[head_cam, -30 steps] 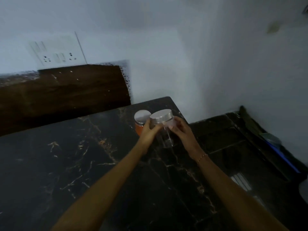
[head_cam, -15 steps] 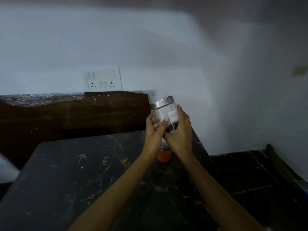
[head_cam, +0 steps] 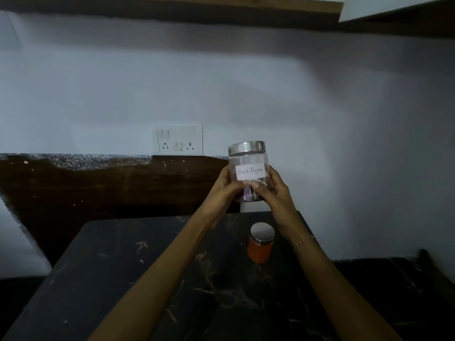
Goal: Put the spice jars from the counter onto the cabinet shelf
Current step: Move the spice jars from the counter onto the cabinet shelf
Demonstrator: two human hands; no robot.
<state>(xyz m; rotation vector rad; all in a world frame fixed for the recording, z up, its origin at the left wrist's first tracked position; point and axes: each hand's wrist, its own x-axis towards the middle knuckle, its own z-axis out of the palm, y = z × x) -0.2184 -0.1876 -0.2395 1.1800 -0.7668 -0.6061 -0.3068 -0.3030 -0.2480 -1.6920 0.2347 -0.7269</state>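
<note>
— Jar check: where do we have the black pepper jar (head_cam: 248, 171), and how?

— Up off the counter (head_cam: 128, 262), upright, both sets of fingers curled round its lower half. Our left hand (head_cam: 227, 185) wraps one side, our right hand (head_cam: 275, 190) the other, thumbs meeting just under the label.

— How do we expect it to handle?

— Clear, rigid and smooth-walled, so probably slippery; nearly empty, so light. If it's glass, it would break in a fall.

— Best hold?

— Round the body below the steel lid (head_cam: 247, 147), not by the lid itself. The orange jar (head_cam: 261, 244) waits on the counter beneath our right wrist, and the cabinet (head_cam: 172, 8) is above our fingertips.
</note>
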